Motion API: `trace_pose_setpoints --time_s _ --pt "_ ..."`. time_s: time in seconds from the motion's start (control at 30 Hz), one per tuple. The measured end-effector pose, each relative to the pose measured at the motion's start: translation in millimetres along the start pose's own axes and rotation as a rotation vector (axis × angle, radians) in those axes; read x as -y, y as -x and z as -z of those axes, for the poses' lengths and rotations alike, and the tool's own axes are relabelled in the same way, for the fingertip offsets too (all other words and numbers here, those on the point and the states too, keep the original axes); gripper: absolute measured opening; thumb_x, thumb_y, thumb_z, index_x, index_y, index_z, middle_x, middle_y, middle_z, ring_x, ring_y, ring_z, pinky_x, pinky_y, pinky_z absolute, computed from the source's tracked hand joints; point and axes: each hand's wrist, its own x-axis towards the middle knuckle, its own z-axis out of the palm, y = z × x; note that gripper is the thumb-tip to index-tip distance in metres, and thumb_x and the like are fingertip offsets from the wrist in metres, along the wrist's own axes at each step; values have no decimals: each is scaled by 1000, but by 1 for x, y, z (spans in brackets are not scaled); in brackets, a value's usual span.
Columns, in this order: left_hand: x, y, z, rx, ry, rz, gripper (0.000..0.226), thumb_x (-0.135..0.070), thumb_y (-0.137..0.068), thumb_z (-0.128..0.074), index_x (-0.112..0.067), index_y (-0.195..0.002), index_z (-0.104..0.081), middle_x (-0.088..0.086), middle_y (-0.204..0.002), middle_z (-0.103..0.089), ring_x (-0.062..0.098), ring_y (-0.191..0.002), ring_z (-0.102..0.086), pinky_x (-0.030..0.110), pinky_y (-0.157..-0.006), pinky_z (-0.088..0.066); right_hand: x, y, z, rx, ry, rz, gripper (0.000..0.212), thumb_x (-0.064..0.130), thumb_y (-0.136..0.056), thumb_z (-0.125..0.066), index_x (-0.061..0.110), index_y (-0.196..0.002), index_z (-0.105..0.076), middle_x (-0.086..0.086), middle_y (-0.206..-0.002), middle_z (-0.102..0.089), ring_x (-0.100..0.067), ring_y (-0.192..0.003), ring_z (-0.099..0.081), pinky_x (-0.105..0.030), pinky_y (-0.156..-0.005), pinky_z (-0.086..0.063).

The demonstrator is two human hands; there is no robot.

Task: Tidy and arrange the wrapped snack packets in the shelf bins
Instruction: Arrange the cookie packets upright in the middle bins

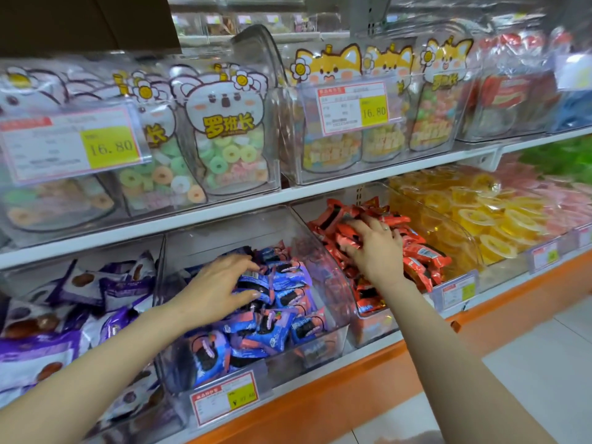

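Resting loosely spread left hand (221, 290) fingers on blue packets (285, 328); right hand (374, 248) fingers curl round red packets (419, 254) beneath.

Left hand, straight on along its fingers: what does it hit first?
The left hand points right into the blue packets, which its fingers touch now. Beyond them probably the bin's clear side wall; depth unclear.
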Motion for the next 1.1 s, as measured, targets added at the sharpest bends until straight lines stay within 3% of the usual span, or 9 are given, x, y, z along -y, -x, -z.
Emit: trace_pose_setpoints --time_s 0.17,0.27,0.43,0.5,0.6,0.77,0.87,0.97,1.1 --pt "18 1 -15 129 45 48 61 -45 -89 -57 -21 -140 -34 1 -142 -38 16 -131 -37 24 -106 -28 5 12 13 147 -41 38 50 40 -85 -63 34 -133 -49 0 -146 -40 -24 -135 -34 -45 -109 -20" --pt "21 -6 -24 123 13 60 60 -43 -91 -53 -22 -143 -31 1 -146 -34 17 -134 -33 26 -108 -27 10 24 16 115 -161 6 48 27 -83 -67 29 -129 -55 -1 -144 -42 -23 -135 -36 -47 -110 -26" --pt "32 -21 -26 112 57 122 43 -27 -89 -60 -21 -130 -48 5 -129 -46 21 -118 -46 27 -95 -37 27 30 21 -77 -336 76 31 13 -83 -66 15 -114 -67 -10 -130 -56 -28 -121 -50 -39 -101 -38" --pt "38 -22 -23 61 29 138 31 -13 -86 -61 -15 -117 -58 4 -109 -46 23 -105 -51 27 -86 -39 33 31 21 -84 -374 124 28 10 -84 -65 13 -111 -68 -9 -124 -60 -27 -115 -54 -36 -96 -41" --pt "54 -20 -15 14 -17 224 20 -5 -85 -60 -8 -104 -67 9 -107 -49 26 -100 -55 25 -82 -41 38 33 20 -63 -391 144 24 8 -85 -63 11 -109 -68 -7 -118 -62 -25 -109 -56 -31 -90 -42" --pt "54 -18 4 22 -161 284 23 -29 -88 -62 -20 -109 -62 4 -116 -55 23 -105 -55 28 -79 -44 48 35 19 -32 -349 226 24 7 -85 -62 12 -107 -69 -8 -110 -65 -28 -101 -57 -35 -87 -45" --pt "47 -26 3 24 -66 182 43 -36 -86 -64 -22 -125 -52 2 -126 -52 21 -112 -51 29 -89 -43 59 36 19 15 -365 261 25 8 -86 -59 13 -109 -68 -4 -109 -65 -21 -103 -55 -22 -83 -38" --pt "43 -36 -12 171 -33 50 64 -37 -81 -69 -26 -138 -40 -2 -138 -46 18 -124 -43 29 -99 -36 74 41 15 138 -393 331 28 10 -90 -55 15 -115 -65 -1 -114 -63 -17 -108 -56 -26 -92 -44" --pt "49 -44 -21 88 -204 79 54 -41 -82 -65 -28 -131 -46 -3 -129 -53 20 -121 -45 32 -95 -34 88 42 8 261 -359 385 32 10 -94 -49 15 -123 -60 -4 -124 -58 -20 -115 -52 -29 -95 -41"
